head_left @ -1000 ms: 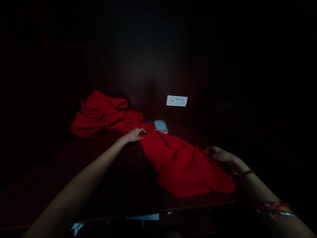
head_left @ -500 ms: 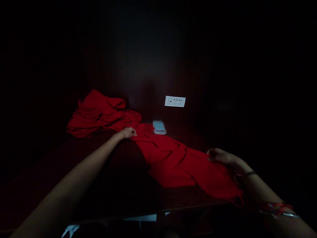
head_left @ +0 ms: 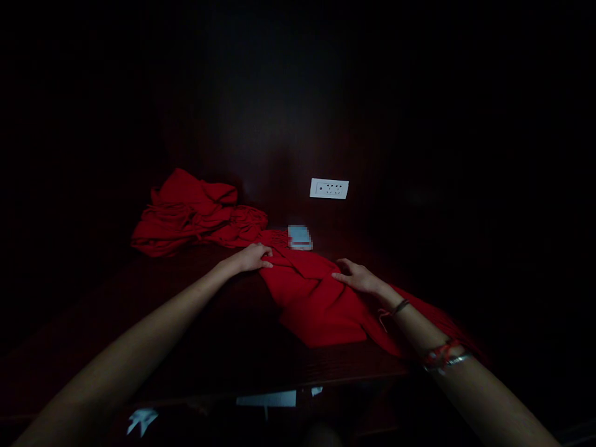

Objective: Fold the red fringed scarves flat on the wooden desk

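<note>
A red fringed scarf [head_left: 321, 304] lies rumpled across the dark wooden tabletop, running from the middle toward the lower right. At its far left edge is my left hand [head_left: 255, 256], thumb and fingers apart, touching the cloth. My right hand [head_left: 357, 276] rests on the upper edge of the scarf, its fingers spread and nothing gripped in them. Part of the scarf is hidden under my right forearm. Beyond my left hand, more red fringed cloth [head_left: 190, 214] lies heaped in a bunch, up against the scarf's fringe.
A small pale blurred item [head_left: 300, 238] lies behind the scarf, by its fringe. A white wall socket [head_left: 329, 188] is set in the dark back panel. The front table edge [head_left: 326, 382] runs below, with pale pieces [head_left: 266, 398] lower down. Surroundings are very dark.
My right hand has left the scarf's right end and moved left to its middle. My left hand has shifted slightly right and its fingers have opened. The scarf's right end now spreads farther right.
</note>
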{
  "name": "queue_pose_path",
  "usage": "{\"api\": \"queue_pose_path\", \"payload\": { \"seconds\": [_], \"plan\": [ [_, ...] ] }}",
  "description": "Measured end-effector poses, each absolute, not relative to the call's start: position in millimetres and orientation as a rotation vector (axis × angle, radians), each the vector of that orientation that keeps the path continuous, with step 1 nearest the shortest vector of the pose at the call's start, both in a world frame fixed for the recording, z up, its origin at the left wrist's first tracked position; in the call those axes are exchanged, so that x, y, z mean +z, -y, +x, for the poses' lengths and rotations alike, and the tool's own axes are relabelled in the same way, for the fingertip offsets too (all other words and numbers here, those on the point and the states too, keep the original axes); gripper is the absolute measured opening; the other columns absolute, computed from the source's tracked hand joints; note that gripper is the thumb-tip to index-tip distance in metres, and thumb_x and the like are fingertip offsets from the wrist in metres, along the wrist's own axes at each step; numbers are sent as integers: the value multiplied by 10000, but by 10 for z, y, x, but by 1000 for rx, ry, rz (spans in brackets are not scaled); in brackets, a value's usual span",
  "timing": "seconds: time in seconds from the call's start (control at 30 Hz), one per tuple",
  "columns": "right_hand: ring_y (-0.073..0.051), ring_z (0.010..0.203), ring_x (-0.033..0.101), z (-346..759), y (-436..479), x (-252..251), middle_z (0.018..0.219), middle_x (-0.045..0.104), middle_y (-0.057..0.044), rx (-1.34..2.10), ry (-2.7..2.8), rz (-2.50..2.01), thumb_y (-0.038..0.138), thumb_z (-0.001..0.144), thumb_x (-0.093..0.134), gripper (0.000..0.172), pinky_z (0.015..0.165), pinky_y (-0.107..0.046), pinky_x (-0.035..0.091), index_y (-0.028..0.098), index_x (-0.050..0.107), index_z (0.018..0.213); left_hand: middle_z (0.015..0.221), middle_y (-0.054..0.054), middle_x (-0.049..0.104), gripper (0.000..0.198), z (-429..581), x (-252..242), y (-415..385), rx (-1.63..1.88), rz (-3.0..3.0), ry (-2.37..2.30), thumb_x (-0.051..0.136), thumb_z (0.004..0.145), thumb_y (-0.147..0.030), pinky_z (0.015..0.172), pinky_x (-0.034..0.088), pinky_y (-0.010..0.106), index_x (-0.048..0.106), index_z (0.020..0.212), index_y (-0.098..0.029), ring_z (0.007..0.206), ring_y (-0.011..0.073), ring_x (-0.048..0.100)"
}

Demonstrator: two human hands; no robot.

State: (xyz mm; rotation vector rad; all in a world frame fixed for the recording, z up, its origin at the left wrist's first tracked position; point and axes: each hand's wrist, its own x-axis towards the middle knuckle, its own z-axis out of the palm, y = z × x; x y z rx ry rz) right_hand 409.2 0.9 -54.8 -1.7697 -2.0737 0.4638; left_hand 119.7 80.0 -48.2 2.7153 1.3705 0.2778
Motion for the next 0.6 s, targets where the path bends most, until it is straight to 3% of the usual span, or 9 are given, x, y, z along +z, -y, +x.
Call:
{"api": "queue_pose_path", "payload": {
  "seconds": [0.2,0.33,0.6],
  "plan": [
    [-139,866,539,4073,-124,-616,992,579,-53,483,1964,-1827,182,687,510,298,736,-220,410,156,528,983,803,49,562,178,1277,-570,-792,341,2798,-1276,557,654,-199,682,368,229,576,827,-163,772,168,508],
    [-133,764,556,4115,-67,-525,887,609,-43,397,2010,-1923,92,644,495,302,638,-200,415,158,552,933,712,45,532,146,1306,-547,-834,430,2829,-1192,460,682,-100,683,365,237,593,716,-150,733,162,491],
    [-134,806,551,3147,-590,-189,932,601,-44,348,2249,-1634,353,726,480,316,654,-184,411,156,552,962,759,18,489,241,923,-577,-659,827,2687,-871,344,609,9,735,351,227,523,663,-143,764,121,455]
  ]
}}
